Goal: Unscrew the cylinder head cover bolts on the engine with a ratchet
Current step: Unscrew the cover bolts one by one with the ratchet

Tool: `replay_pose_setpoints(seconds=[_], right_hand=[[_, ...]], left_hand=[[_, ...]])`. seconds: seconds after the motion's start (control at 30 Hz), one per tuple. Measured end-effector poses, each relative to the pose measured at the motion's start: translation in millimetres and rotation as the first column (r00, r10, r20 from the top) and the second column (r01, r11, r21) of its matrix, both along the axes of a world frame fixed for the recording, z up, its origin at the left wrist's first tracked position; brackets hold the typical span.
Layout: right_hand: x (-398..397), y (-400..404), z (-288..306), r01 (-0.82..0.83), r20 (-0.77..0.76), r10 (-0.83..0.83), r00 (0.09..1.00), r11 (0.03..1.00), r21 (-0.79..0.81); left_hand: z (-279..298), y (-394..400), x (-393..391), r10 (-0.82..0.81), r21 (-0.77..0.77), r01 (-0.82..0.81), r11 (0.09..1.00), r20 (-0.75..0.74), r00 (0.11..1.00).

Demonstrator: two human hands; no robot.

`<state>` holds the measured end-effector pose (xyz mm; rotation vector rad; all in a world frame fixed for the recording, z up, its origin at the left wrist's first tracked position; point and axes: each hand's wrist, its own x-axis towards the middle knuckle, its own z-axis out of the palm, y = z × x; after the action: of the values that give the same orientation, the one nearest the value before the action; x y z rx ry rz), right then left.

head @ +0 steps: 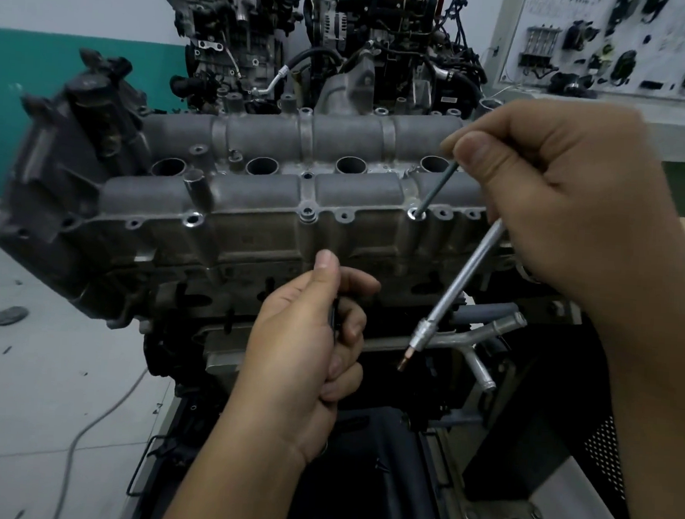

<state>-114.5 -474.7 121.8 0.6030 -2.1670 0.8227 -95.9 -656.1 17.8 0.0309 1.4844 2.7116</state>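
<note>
- Right hand (pixel 545 199): fingertips pinch a long bolt (pixel 437 189), its tip in a cover (pixel 256 198) hole; silver tool shaft (pixel 457 284) held beneath the fingers.
- Left hand (pixel 308 337): fingers curled round dark bolts (pixel 334 319), below the cover.

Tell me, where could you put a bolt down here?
Maybe on the flat flange along the cover's front edge, between bolt holes left of the right hand. The grey floor is bare beside the engine. Under the left hand, pipes and brackets crowd everything.

We find no text we can read — the white display board (pixel 610 43), up and to the right of the cylinder head cover (pixel 280 199), carries fine print along its top, too blurred to make out.
</note>
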Motion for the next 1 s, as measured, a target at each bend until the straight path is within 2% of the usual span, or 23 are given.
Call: replay_pose_setpoints(seconds=[0.13, 0.23, 0.4, 0.43, 0.5, 0.57, 0.63, 0.67, 0.73, 0.8, 0.87, 1.0], right_hand=[[-5.2, -4.4, 1.0, -0.031, 0.030, 0.028, 0.999, 0.996, 0.081], [-12.5, -9.8, -14.4, 0.019, 0.076, -0.028, 0.997, 0.994, 0.108], [-15.7, -8.3, -25.4, 0.029, 0.062, -0.028, 0.998, 0.999, -0.020], [-15.3, -10.2, -27.1, 0.029, 0.055, -0.027, 0.998, 0.999, -0.039], [-14.3, -14.0, -30.7, 0.024, 0.044, -0.020, 0.999, 0.997, -0.079], [-14.1, -14.8, -34.4, -0.001, 0.063, 0.008, 0.998, 0.994, -0.111], [-12.8, -12.0, -36.0, -0.030, 0.112, 0.044, 0.993, 0.992, -0.123], [-11.8, -10.0, -35.9, -0.038, 0.134, 0.053, 0.990, 0.993, -0.116], [-9.3, -3.7, -34.3, -0.051, 0.144, 0.064, 0.988, 0.995, -0.091], [-7.3, 3.6, -30.9, -0.056, 0.125, 0.071, 0.990, 0.991, -0.120], [-6.8, 10.2, -29.2, -0.042, 0.113, 0.062, 0.992, 0.983, -0.177], [-9.9, 17.0, -30.0, -0.009, 0.100, 0.033, 0.994, 0.973, -0.232]], left_hand=[[0.8, 6.6, 1.3, 0.088, -0.043, -0.094, 0.995, -0.132, 0.987], [-0.2, 10.8, 3.0, 0.167, -0.076, -0.192, 0.979, -0.255, 0.952], [1.5, 13.2, 8.0, 0.239, -0.130, -0.318, 0.939, -0.416, 0.877], [4.6, 11.9, 9.2, 0.255, -0.176, -0.374, 0.910, -0.474, 0.843], [18.0, 7.1, 9.9, 0.257, -0.279, -0.535, 0.798, -0.645, 0.719], [41.1, 2.8, 7.6, 0.194, -0.324, -0.684, 0.654, -0.802, 0.565], [67.6, 1.5, 0.1, 0.093, -0.341, -0.750, 0.567, -0.878, 0.470], [79.7, 1.1, -5.6, 0.023, -0.381, -0.742, 0.552, -0.882, 0.470], [94.9, 1.8, -15.3, -0.133, -0.516, -0.687, 0.511, -0.838, 0.530], [93.2, 2.7, -22.3, -0.229, -0.615, -0.660, 0.432, -0.783, 0.579], [84.9, 6.4, -24.5, -0.214, -0.619, -0.686, 0.382, -0.782, 0.586], [77.2, 15.9, -28.5, -0.078, -0.550, -0.766, 0.334, -0.826, 0.559]])
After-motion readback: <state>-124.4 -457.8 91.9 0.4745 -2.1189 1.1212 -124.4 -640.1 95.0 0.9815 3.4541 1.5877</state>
